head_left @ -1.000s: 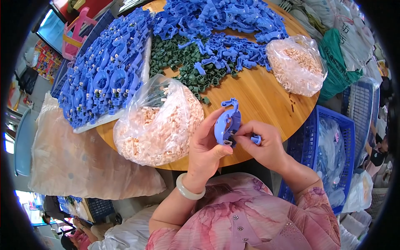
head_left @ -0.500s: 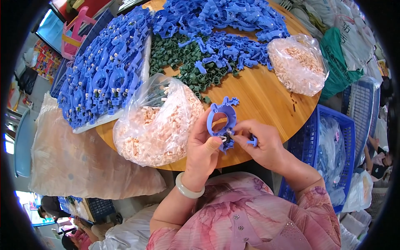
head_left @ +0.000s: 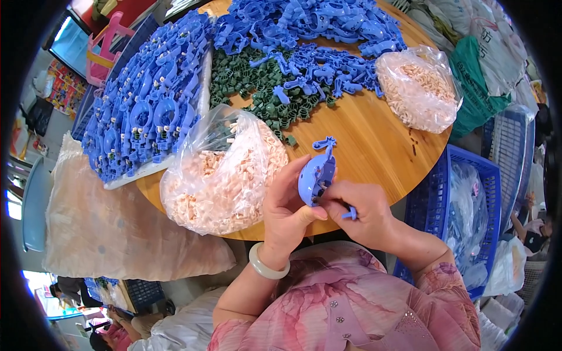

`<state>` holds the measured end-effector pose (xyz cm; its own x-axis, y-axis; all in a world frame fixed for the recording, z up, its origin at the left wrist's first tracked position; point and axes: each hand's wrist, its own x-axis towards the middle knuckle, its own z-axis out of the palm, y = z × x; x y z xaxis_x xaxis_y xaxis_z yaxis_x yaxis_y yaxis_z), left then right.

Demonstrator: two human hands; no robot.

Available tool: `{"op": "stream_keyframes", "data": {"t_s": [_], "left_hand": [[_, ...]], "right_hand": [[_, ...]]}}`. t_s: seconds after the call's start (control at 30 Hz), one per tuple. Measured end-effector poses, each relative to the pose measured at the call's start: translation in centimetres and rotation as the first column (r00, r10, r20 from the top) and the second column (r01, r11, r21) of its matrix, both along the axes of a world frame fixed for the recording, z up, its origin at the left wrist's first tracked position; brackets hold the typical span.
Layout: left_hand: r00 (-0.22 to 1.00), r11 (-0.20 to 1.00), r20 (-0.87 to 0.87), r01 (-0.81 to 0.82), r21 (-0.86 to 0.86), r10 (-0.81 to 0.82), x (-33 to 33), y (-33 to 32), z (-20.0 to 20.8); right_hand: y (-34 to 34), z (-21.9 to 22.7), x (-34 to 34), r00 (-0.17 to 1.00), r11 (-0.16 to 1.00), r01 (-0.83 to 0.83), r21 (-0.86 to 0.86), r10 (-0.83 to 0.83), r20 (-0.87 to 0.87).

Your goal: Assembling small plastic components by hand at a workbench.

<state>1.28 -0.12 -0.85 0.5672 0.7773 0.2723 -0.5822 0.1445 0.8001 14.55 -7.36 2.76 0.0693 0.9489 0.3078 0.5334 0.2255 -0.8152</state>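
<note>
My left hand (head_left: 285,207) grips a rounded blue plastic toy part (head_left: 314,178) over the near edge of the table, thumb along its lower end. The part's curved outer side shows, with a thin blue limb (head_left: 325,143) sticking out at the top. Dark and pale bits show at its inner edge, mostly hidden. My right hand (head_left: 366,207) is closed beside it, fingertips against the part's right edge. A small blue plastic piece (head_left: 350,213) pokes out from its curled fingers. Whatever the right fingertips pinch cannot be made out.
A clear bag of pale small pieces (head_left: 222,181) lies left of my hands; another bag (head_left: 418,90) lies far right. Green parts (head_left: 263,96) and blue parts (head_left: 316,23) are heaped on the round table (head_left: 363,134). A board (head_left: 140,175) carries rows of blue parts. Blue crates (head_left: 430,199) stand right.
My left hand has turned the blue toy part, so its ring opening no longer faces up and its curved side shows. My right hand has shifted slightly and stays against it.
</note>
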Motion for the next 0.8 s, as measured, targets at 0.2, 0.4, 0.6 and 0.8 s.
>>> {"op": "stream_keyframes", "data": {"t_s": [0.2,0.4,0.6,0.8], "left_hand": [[0.999,1.0,-0.025,-0.024,-0.02,0.023,0.0,0.1,-0.1],[0.999,0.985,0.0,-0.039,-0.169,0.04,0.0,0.4,-0.2],[0.957,0.875,0.112,0.291,-0.388,-0.268,-0.4,0.7,0.5],[0.954,0.872,0.033,0.286,-0.397,-0.298,-0.2,0.5,1.0]], "right_hand": [[0.5,0.1,0.3,0.988,0.999,-0.035,0.028,0.03,0.149],[0.1,1.0,0.6,0.999,0.999,0.035,-0.031,-0.034,0.012],[1.7,1.3,3.7,0.968,0.967,0.213,-0.139,-0.228,-0.104],[2.9,0.0,4.1,0.967,0.991,0.066,-0.117,-0.092,-0.236]]}}
